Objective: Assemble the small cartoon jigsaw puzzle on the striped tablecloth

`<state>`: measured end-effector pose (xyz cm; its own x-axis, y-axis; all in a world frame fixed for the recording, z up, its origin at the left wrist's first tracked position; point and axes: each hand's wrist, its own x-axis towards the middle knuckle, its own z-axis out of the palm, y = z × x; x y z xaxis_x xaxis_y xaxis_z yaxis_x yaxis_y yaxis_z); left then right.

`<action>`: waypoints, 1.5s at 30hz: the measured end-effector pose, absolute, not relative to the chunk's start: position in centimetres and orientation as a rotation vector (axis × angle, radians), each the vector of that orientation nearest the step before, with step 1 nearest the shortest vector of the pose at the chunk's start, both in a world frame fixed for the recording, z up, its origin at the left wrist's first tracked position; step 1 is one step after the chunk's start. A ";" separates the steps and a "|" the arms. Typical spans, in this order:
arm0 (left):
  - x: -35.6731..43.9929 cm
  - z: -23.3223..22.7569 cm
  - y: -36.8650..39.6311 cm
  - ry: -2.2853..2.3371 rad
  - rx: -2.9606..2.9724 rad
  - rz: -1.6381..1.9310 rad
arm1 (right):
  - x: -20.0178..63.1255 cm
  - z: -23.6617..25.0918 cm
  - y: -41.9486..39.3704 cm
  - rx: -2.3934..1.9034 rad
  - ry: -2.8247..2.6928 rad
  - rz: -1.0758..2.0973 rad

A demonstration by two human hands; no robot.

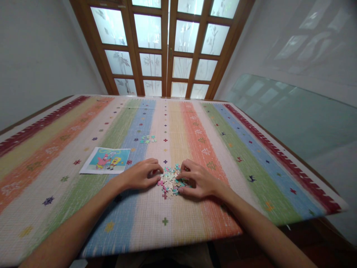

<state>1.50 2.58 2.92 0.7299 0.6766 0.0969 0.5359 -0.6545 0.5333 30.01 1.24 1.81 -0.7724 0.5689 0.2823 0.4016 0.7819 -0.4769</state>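
Observation:
A small heap of loose puzzle pieces point(169, 181) lies on the striped tablecloth point(195, 126) in front of me. My left hand point(142, 174) rests at the heap's left side, fingers curled with the tips touching pieces. My right hand point(196, 178) sits at its right side, thumb and fingers pinching at pieces on the edge. Whether either hand has lifted a piece cannot be told. A cartoon reference picture point(106, 160) lies flat to the left of my left hand.
A few joined green puzzle pieces point(147, 139) sit farther back on the blue stripe. The table's front edge runs close to my body. Wooden glass-paned doors point(167, 48) stand behind the table, and a glass panel point(292, 111) leans at the right.

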 end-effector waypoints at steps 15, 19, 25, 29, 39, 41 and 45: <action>1.4 3.2 2.7 0.954 2.477 0.366 | 29.9 1.9 1.2 -0.754 -2.585 0.516; 0.3 2.8 3.5 1.100 2.601 0.364 | 29.9 2.1 1.3 -0.739 -2.584 0.511; -2.5 2.0 5.7 1.549 2.765 0.258 | 30.0 2.0 1.3 -0.750 -2.605 0.511; -3.6 1.8 6.5 1.677 2.739 0.310 | 30.0 2.1 1.3 -0.756 -2.599 0.513; -3.4 1.8 6.4 1.568 2.797 0.229 | 30.1 1.6 1.4 -0.735 -2.597 0.472; -3.4 1.8 6.5 1.680 2.792 0.190 | 30.1 1.7 1.4 -0.728 -2.590 0.466; -3.5 1.9 6.6 1.798 2.792 0.098 | 30.0 1.8 1.4 -0.733 -2.583 0.458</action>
